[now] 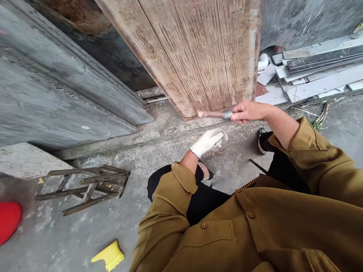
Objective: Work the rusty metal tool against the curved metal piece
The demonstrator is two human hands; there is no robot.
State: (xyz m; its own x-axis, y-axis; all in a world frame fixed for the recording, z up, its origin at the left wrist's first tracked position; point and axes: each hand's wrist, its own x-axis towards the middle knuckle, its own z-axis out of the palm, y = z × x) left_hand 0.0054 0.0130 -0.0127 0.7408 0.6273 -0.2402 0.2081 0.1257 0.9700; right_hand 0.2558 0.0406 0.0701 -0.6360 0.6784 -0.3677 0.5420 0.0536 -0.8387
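My bare right hand point(245, 112) is closed round a slim tool point(212, 114) with a brown shaft. Grey wire is wound round it beside my fingers, and its pale far end is near the bottom edge of a worn wooden plank panel point(204, 56); its exact kind is unclear. Lower down, my left hand point(208, 141) wears a white glove. Its fingers are curled, and a pale greyish edge shows at them, too blurred to name. The panel stands upright, with scuffed brown streaks along its boards. On the concrete below the glove lies a curved reddish-brown piece point(217, 152).
Grey weathered panels point(70, 83) lean at the left. A small wooden frame stool point(90, 185) lies on the concrete, near a yellow glove-like thing point(110, 255) and a red object point(8, 221). Stacked boards point(317, 75) lie along the wall at the right.
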